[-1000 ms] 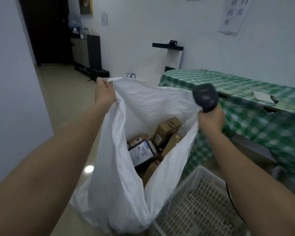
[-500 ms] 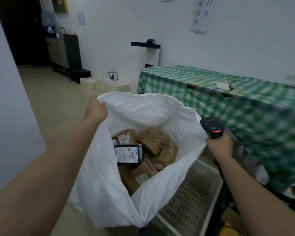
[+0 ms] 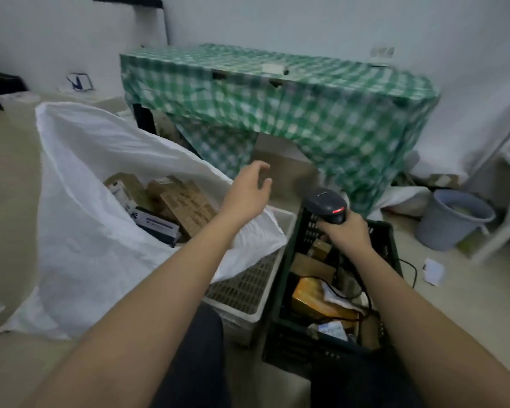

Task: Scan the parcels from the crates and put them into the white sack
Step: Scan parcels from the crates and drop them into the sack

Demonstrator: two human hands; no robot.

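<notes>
The white sack [image 3: 86, 231] slumps on the floor at the left, its mouth wide, with several cardboard parcels [image 3: 186, 207] inside. My left hand [image 3: 249, 188] hovers over the sack's right rim, fingers loosely spread, holding nothing. My right hand [image 3: 346, 231] grips a dark barcode scanner [image 3: 326, 203] whose red light glows, above the dark crate [image 3: 389, 231]. That crate holds several parcels, among them an orange one [image 3: 315, 301]. Between sack and dark crate stands a white crate [image 3: 248, 293], partly covered by the sack.
A table under a green checked cloth [image 3: 306, 113] stands against the far wall. A grey bucket [image 3: 451, 219] sits on the floor at the right, near a scrap of white paper [image 3: 433, 270]. The scanner's black cable [image 3: 412, 272] trails over the dark crate.
My left hand let go of the sack's rim and moved right, and the sack sank to the floor. My right hand carried the scanner down over the dark crate. The view tilted down.
</notes>
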